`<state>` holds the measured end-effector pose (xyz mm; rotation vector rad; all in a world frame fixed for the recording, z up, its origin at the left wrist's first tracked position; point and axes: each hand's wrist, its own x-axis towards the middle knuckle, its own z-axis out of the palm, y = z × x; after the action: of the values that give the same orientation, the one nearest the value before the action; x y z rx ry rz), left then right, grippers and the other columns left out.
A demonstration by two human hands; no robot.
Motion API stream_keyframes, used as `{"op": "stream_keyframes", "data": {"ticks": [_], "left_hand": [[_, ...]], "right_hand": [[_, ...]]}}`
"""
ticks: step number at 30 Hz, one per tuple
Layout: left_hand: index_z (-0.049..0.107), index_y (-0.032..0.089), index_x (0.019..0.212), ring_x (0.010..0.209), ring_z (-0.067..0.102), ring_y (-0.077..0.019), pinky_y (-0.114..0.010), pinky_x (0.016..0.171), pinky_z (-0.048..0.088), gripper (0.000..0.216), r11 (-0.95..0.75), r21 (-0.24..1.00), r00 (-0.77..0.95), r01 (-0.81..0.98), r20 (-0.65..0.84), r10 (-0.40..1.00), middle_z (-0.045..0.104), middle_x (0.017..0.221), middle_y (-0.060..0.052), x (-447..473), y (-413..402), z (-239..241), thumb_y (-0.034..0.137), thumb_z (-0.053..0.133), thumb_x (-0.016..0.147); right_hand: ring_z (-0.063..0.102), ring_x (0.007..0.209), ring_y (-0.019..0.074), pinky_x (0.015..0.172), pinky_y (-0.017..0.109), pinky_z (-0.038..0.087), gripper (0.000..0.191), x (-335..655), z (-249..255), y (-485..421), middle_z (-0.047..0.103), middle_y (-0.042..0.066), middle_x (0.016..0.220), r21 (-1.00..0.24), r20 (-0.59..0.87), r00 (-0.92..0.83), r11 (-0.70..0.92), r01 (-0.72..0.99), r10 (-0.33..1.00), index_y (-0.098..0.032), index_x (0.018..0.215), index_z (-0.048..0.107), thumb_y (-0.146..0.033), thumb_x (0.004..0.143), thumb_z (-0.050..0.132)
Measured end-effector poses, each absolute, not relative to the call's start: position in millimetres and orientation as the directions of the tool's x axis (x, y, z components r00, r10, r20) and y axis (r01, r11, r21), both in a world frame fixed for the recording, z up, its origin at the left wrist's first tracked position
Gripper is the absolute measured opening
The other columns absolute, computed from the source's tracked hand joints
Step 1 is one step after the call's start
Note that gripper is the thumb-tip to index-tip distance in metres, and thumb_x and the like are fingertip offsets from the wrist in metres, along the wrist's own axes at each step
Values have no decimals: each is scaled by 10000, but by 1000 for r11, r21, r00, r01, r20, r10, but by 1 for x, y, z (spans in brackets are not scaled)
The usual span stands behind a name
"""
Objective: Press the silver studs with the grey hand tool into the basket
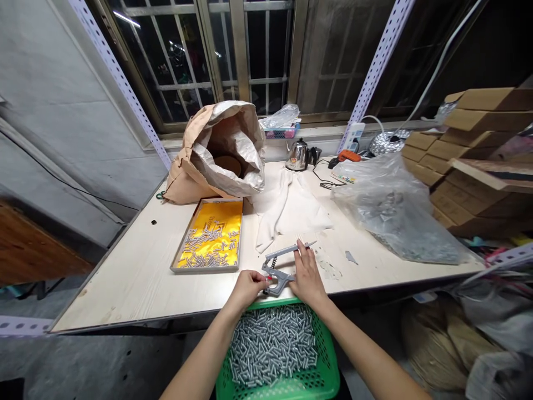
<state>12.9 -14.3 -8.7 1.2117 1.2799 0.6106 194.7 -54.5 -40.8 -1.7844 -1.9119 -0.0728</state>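
Handling a grey tool (283, 274) at the desk's (137, 278) front edge

The left hand (246, 287) pinches narrowly at a red bit (269, 277), on what I can't tell; the right hand (310, 279) grips across both tool arms. The step seems close two-handed fiddling, calling next for steadiness. A green basket (330, 361) crowds the front edge; bare room opens toward the left front corner.
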Motion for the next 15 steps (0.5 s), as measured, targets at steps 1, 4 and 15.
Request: {"op": "stream_keyframes", "data": {"ticks": [1,4,15], "left_hand": [[595,128,548,540,525,-130,-245,554,397,129,321,906,252,275,-390,885,592,528,3,13,-15,-9,226,668,505],[577,134,519,497,481,-110,-230,524,359,81,290,887,273,358,-396,877,548,481,27,14,-14,-8,190,635,509],[569,137,516,511,467,-115,-228,528,327,80,213,885,351,415,-372,859,531,484,30,12,-13,-10,208,601,530]], "right_hand": [[55,1376,304,1098,529,197,758,195,-41,-54,114,189,1491,-308,408,3,134,942,913,-35,1343,260,-69,626,505],[43,1378,303,1093,538,205,821,194,-40,-54,67,182,1500,-309,420,-10,153,939,908,-44,1372,207,-43,601,486],[79,1369,302,1074,529,254,860,194,-43,-55,142,168,1485,-330,421,4,149,932,907,-58,1391,175,-43,587,480]]}}
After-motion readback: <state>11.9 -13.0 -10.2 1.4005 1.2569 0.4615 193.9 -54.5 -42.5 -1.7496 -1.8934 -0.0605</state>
